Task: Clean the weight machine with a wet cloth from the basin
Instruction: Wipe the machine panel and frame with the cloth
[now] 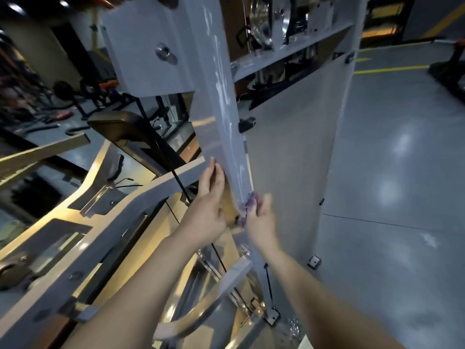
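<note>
The weight machine's grey upright post (221,104) runs down the middle of the view, streaked with wet marks. My right hand (260,217) grips a small purple cloth (249,204) and holds it against the post's lower right edge. My left hand (210,200) lies on the left face of the same post with its fingers straight and pointing up. The basin is out of sight.
A translucent grey panel (297,157) stands right of the post. A black cable (176,177) runs down behind my left hand. Grey frame arms (105,222) and a padded seat (118,127) sit to the left. Glossy grey floor (397,172) spreads right.
</note>
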Motion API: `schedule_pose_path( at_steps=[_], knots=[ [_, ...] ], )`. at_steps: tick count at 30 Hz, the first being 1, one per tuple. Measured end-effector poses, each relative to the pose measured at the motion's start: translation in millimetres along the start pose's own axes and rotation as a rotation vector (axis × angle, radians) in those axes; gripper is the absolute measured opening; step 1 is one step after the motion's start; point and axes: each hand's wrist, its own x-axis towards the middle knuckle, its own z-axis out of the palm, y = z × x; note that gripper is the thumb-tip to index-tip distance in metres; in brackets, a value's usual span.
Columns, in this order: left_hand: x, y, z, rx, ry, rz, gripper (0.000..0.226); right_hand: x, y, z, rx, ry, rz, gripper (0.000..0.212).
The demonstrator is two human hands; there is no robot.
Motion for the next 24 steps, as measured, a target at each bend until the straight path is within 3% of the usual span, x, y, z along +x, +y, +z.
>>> schedule_pose_path(
  at_steps=[3, 8, 14, 20, 24],
  knots=[
    [1, -3, -2, -0.031, -0.006, 0.028, 0.112, -7, 4, -5, 0.017, -0.007, 0.136, 0.015],
    [1, -2, 0, -0.029, 0.009, 0.024, 0.110, 8, -20, -3, 0.016, -0.053, -0.041, 0.020],
    [0, -4, 4, -0.085, 0.036, 0.033, 0.108, -18, 4, -4, -0.067, -0.106, -0.011, 0.017],
    [1, -6, -3, -0.049, 0.006, 0.043, 0.105, -11, -33, 4, -0.120, -0.089, -0.248, 0.021],
    [3, -11, -2, -0.078, 0.016, 0.073, 0.107, -21, 0, -5, -0.232, -0.118, -0.206, 0.026]
  ],
)
